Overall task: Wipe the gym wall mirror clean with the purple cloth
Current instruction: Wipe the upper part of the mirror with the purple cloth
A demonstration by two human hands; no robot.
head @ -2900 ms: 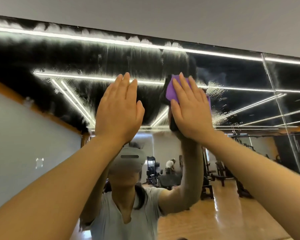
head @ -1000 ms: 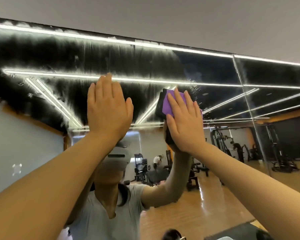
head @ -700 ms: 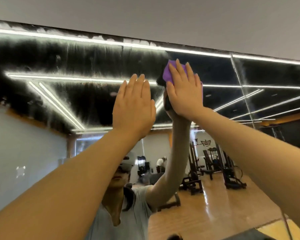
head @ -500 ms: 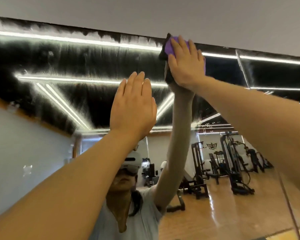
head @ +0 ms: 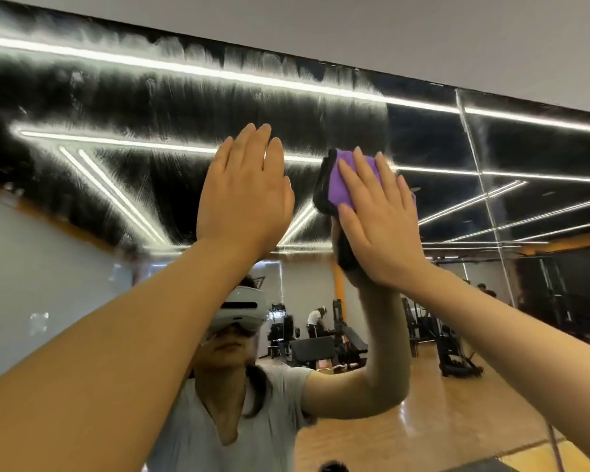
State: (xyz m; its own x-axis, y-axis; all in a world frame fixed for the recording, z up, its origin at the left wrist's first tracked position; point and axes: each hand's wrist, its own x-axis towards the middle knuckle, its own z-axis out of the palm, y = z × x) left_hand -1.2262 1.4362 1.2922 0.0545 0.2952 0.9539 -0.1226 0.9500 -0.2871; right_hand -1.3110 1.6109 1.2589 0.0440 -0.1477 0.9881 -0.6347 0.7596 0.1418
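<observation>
Purple cloth [head: 341, 180] is folded into a pad under your right hand [head: 378, 223], fingers straight and a bit spread, pressing it flat on the mirror [head: 171, 107] just right of center and a good way below the top edge. Your left hand [head: 244, 195] is just beside it, fingers straight and close together, holding nothing. Can't tell if that palm actually touches the glass or just hovers.

That's the first thing I'd worry about: a bare palm on the glass would probably leave prints on a patch that's already been gone over. Second, the whole upper left is covered in whitish vertical streaks, thickest along the top edge, so I'd guess residue is getting pushed around rather than lifted. If the pad is loaded up, more passes will likely just smear it further. Also, you're only pressing the cloth, not gripping it, so easing off could let it slide down.

Right of the pad the glass looks way clearer, and a vertical seam [head: 484, 199] splits the panels there. The reflection shows ceiling light strips, a wood floor, weight machines [head: 457, 356] and a couple of people further back.
</observation>
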